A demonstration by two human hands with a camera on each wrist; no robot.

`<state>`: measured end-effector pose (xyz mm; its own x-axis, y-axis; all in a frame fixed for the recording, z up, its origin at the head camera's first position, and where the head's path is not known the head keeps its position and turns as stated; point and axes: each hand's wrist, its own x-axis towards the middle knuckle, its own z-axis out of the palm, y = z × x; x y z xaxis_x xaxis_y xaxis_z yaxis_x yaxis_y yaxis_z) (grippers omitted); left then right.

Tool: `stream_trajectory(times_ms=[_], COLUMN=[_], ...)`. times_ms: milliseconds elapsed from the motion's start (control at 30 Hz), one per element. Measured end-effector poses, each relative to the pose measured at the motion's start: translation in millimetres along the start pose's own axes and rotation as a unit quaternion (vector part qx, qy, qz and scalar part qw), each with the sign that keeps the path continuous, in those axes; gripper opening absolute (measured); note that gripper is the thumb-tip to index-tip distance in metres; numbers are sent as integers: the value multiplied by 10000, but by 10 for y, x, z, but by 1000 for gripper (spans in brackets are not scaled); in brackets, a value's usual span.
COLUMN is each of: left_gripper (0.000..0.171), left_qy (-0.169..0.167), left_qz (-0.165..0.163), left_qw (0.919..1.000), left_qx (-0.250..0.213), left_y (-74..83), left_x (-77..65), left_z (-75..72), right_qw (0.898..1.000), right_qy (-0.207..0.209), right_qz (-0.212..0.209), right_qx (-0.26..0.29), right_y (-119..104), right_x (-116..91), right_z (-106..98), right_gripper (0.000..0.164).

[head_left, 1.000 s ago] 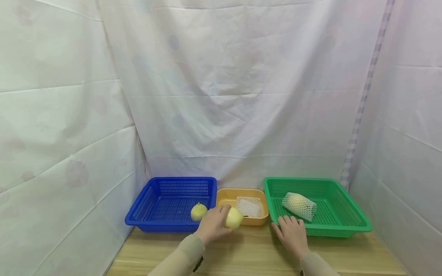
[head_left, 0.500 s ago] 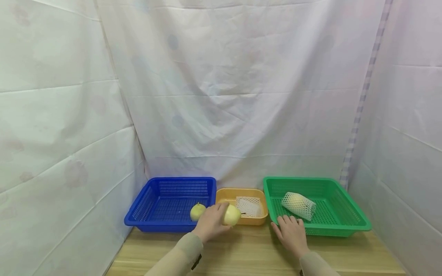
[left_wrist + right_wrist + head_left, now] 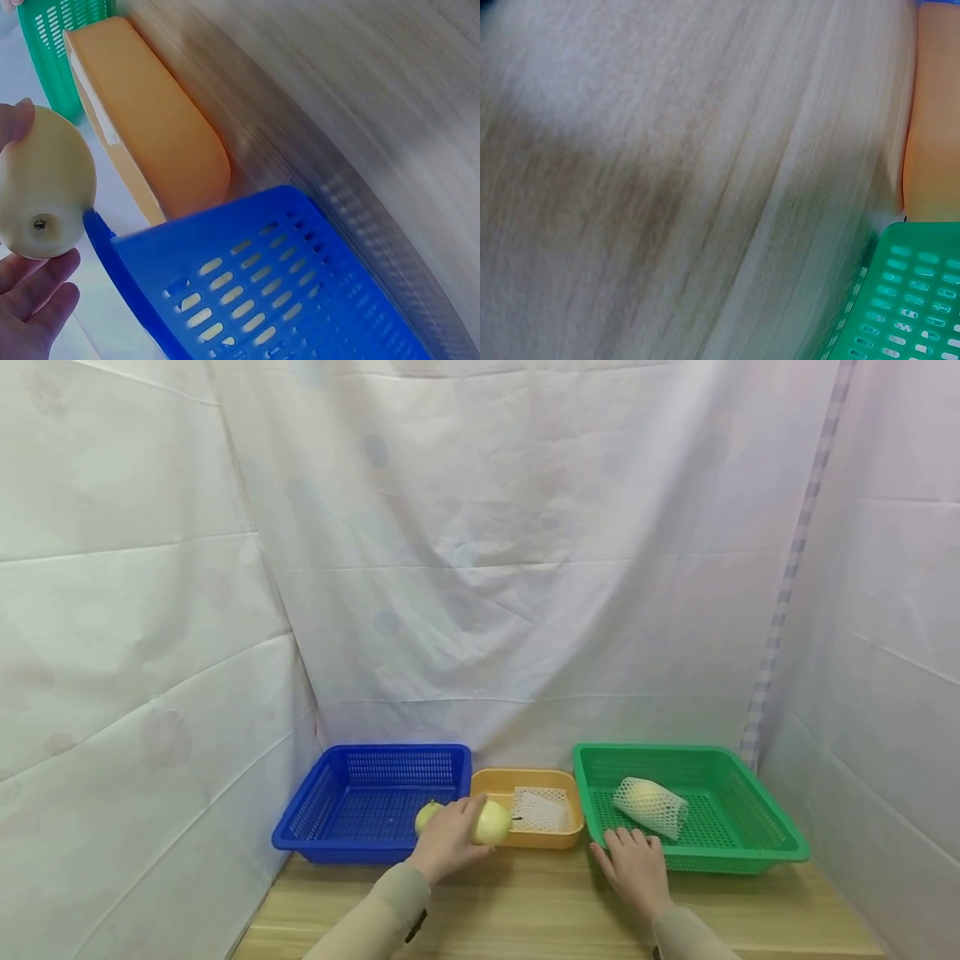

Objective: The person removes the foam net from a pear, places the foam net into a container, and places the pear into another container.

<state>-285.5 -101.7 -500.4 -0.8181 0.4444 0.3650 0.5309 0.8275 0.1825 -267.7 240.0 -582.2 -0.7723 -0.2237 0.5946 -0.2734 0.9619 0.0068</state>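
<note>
The left hand, gripping a pear, has shifted toward the table's left edge, half-hiding another pear. Whether the right hand grips the green basket is unclear.

1. Here's the table, and we see pale wood grain running side to side.
2. Beyond its far edge, we've got a white back curtain sagging in broad folds, faintly spotted.
3. Off the left edge, a creased left sheet!
4. Toward the far right corner, a checked strip climbs beside our pale right sheet.
5. Soft light, and we catch dim shadows on the tabletop.
</note>
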Motion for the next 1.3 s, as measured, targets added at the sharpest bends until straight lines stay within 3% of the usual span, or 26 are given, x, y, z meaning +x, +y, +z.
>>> stream_trajectory(times_ms=[533, 800, 1300], left_gripper=[82, 84, 85], left_qy=[260, 407, 301], left_qz=[-66, -42, -274], left_qw=[9996, 9990, 9990], left_qx=[103, 192, 206], left_y=[-58, -190, -421], left_x=[32, 30, -49], left_z=[-147, -201, -310], right_qw=[9998, 9999, 10000], right_qy=[-164, -88, -20], right_qz=[73, 48, -32], right_qx=[-19, -4, 8], right_y=[-12, -14, 1], right_x=[0, 5, 1], right_z=[-17, -30, -16], right_gripper=[28, 28, 30])
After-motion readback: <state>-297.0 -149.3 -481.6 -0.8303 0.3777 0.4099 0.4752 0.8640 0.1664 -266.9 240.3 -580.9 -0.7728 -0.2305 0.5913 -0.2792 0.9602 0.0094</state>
